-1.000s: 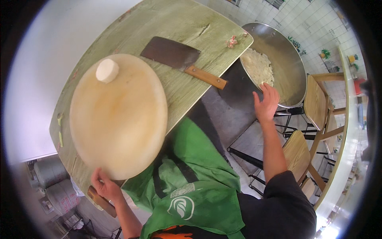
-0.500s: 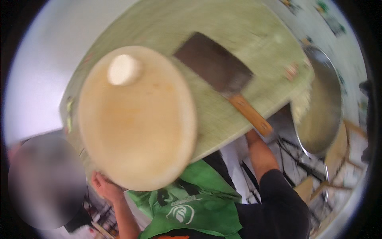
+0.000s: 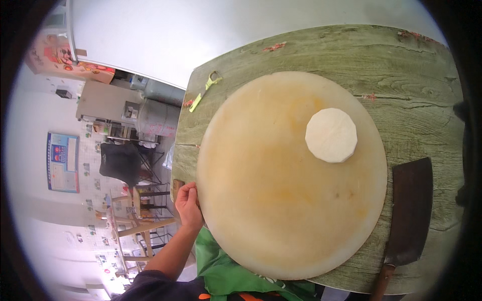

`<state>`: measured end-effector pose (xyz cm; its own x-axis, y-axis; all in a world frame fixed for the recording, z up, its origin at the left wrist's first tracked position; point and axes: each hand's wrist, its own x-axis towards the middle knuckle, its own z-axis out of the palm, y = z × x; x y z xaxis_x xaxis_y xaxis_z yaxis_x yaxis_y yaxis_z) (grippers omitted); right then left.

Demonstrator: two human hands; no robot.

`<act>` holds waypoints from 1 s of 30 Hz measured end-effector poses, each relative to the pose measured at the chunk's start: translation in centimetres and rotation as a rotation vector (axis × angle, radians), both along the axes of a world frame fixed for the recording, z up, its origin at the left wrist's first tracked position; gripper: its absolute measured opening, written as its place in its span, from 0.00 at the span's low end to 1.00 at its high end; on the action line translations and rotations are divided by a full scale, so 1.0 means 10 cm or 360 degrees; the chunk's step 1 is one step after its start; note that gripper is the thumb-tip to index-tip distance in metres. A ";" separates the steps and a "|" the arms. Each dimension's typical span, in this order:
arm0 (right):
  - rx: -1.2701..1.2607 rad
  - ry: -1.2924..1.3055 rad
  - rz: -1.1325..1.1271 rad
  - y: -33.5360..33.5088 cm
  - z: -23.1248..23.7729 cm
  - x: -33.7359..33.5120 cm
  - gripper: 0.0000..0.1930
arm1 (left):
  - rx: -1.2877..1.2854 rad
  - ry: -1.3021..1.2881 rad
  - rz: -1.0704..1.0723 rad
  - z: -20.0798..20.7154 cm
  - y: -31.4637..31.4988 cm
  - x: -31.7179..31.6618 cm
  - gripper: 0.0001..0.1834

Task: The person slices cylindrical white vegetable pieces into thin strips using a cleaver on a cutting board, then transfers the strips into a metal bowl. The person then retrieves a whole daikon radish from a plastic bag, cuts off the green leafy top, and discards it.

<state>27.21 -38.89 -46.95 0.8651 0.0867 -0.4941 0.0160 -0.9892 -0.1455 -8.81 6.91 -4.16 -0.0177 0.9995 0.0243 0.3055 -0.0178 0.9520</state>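
Observation:
My left hand [image 3: 189, 206] is at the left edge of a big round cutting board [image 3: 261, 200], fingers curled in and thumb on top. What it grips, if anything, is hidden. A small brown wooden piece [image 3: 177, 187] shows right beside its fingertips. On the board's upper right part lies a white, many-sided round slab [image 3: 331, 135], flat side up. To the right of the board a wide dark cleaver [image 3: 412, 210] lies on the table, its wooden handle [image 3: 383, 283] toward me. My right hand is out of view.
The green wood-grain table [image 3: 401, 95] carries a yellow-green peeler [image 3: 205, 92] at its far left. A white surface [image 3: 150, 35] rises behind it. Off to the left stand wooden stools [image 3: 145, 228], a dark chair [image 3: 121, 163] and a grey bin [image 3: 159, 118].
The view has swung leftward and steadied, so the board, slab and cleaver appear farther right. My right arm and the metal bowl have left the picture. My left hand stays by the board's edge.

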 end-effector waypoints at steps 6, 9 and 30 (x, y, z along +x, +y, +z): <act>0.0009 -0.0038 -0.0040 0.02 0.12 -0.12 0.16 | 0.0030 -0.0026 -0.0039 -0.04 -0.01 0.01 0.07; 0.0033 -0.0081 -0.0031 0.04 0.22 -0.21 0.16 | 0.0038 -0.0060 -0.0093 -0.07 0.01 0.01 0.07; 0.0260 -0.0227 -0.0212 -0.09 0.35 -0.66 0.17 | 0.0017 -0.0056 -0.0051 -0.02 -0.04 0.09 0.06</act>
